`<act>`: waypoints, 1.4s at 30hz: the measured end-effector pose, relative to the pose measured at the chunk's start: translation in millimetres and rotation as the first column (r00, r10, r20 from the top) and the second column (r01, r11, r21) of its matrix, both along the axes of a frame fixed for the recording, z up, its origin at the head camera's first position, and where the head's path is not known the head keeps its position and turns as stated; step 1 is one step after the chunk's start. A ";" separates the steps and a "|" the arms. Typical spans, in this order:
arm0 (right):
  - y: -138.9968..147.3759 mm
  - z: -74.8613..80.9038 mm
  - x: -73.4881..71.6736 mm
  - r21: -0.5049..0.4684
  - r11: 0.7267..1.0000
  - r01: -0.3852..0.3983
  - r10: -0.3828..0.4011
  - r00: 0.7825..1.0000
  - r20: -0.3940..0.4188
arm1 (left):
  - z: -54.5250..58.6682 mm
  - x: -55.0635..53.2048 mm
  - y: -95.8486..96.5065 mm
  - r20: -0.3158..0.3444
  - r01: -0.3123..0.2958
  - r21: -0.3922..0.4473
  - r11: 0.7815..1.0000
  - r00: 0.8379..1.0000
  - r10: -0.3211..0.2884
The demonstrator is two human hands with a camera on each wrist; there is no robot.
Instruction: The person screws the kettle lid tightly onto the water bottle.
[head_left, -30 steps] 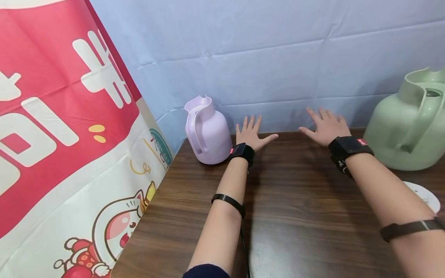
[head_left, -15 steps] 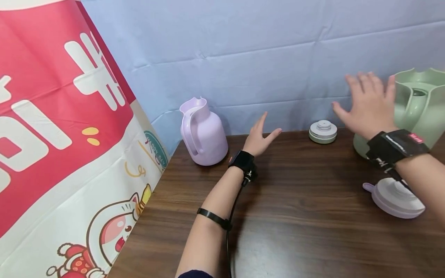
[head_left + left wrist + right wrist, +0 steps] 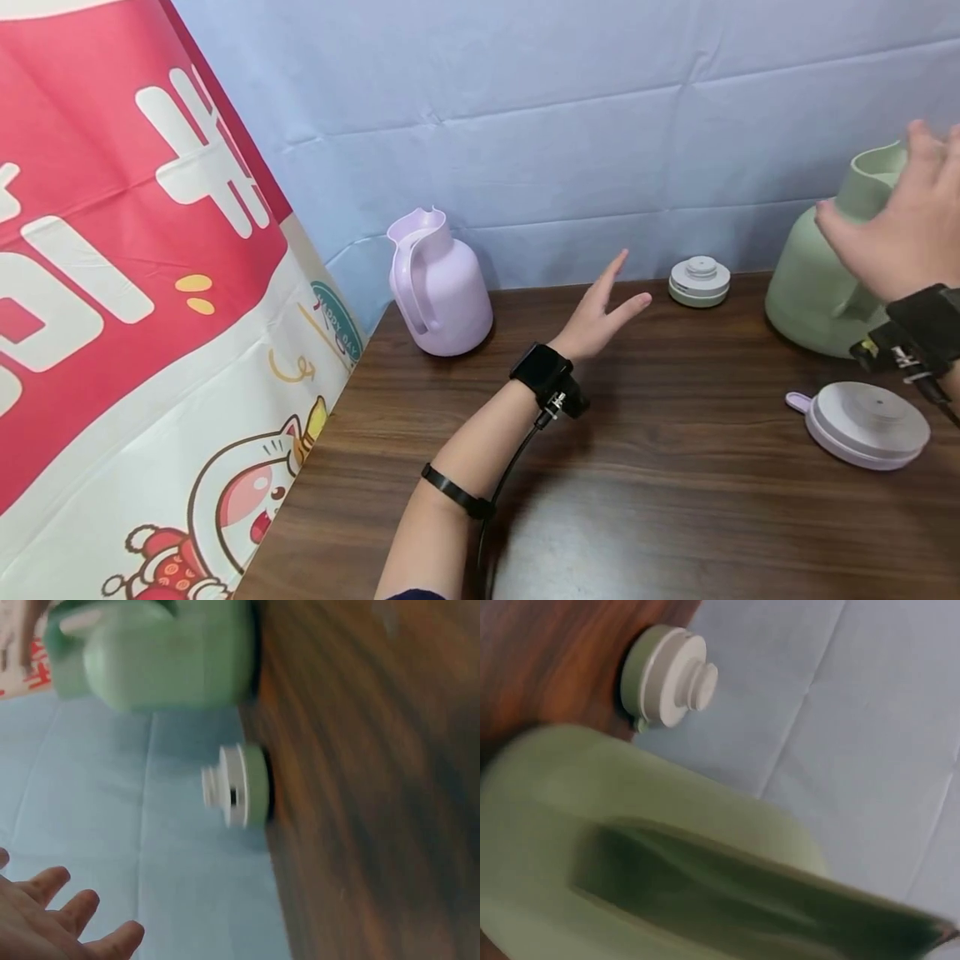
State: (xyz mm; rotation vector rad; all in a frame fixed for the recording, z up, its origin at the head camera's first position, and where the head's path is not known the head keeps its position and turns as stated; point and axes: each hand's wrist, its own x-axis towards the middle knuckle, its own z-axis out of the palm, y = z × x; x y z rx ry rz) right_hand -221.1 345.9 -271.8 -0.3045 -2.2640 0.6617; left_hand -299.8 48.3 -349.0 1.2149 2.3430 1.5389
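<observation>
My left hand (image 3: 588, 325) hovers over the table, fingers extended, between a light purple jug (image 3: 453, 296) and a round white lid with a green base (image 3: 699, 285). In the left wrist view its fingers (image 3: 79, 911) are spread and hold nothing. My right hand (image 3: 911, 221), thumb and fingers apart, is in front of a large green jug (image 3: 806, 271) and hides part of its spout and handle. The right wrist view is filled by the jug's body (image 3: 540, 795) and hollow-backed handle; no fingers show clearly there. Contact cannot be told.
A white lid with a purple rim and tab (image 3: 866, 425) lies upside down or flat near the right forearm. The wooden table (image 3: 675, 500) meets a pale blue cloth (image 3: 562, 167) behind. A red and white printed cloth (image 3: 90, 250) hangs at left.
My right hand has moved right, from the middle back to the green jug, uncovering the green-based lid and purple-rimmed lid. My left hand has drifted right, away from the purple jug.
</observation>
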 end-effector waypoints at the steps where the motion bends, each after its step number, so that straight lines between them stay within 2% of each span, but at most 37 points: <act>1: 2.6 -3.3 0.7 -0.035 0.999 -0.007 0.006 1.000 -0.022 | 0.3 2.3 0.7 0.027 0.025 0.017 1.000 0.999 -0.025; 3: 6.9 -11.4 1.1 -0.121 0.992 -0.025 0.018 0.998 -0.061 | -0.8 6.8 1.6 0.065 0.057 0.039 0.998 0.996 -0.059; 5: 10.3 -19.6 -0.4 -0.230 0.973 -0.037 0.016 0.995 -0.095 | -3.1 10.4 2.1 0.092 0.071 0.046 0.996 0.993 -0.075; 10: 13.2 -38.5 -1.9 -0.409 0.913 0.019 -0.061 0.994 -0.089 | -12.9 17.4 -0.4 0.092 0.095 0.036 0.995 0.991 -0.098; 15: 10.7 -43.5 2.4 -0.430 0.900 0.073 -0.103 0.994 -0.047 | -19.8 21.6 -5.1 0.056 0.109 0.014 0.994 0.992 -0.109; 22: 4.4 -40.3 10.7 -0.489 0.871 0.043 -0.064 0.998 -0.025 | -23.2 24.3 -13.2 0.042 0.102 0.010 0.995 0.994 -0.102; 32: -19.5 -36.4 31.9 -0.477 0.868 -0.140 0.085 0.987 -0.136 | -27.6 24.3 -22.5 0.045 0.086 0.006 0.996 0.995 -0.086; 35: -28.9 -35.1 39.0 -0.493 0.850 -0.183 0.123 0.981 -0.152 | -28.6 23.8 -23.3 0.047 0.088 0.010 0.996 0.995 -0.089; 39: -43.4 -33.4 47.3 -0.517 0.814 -0.267 0.193 0.962 -0.192 | -30.3 22.8 -23.6 0.050 0.090 0.014 0.996 0.995 -0.090; 42: -52.4 -33.4 53.7 -0.514 0.800 -0.310 0.239 0.950 -0.202 | -31.0 22.6 -23.9 0.069 0.086 0.017 0.996 0.994 -0.087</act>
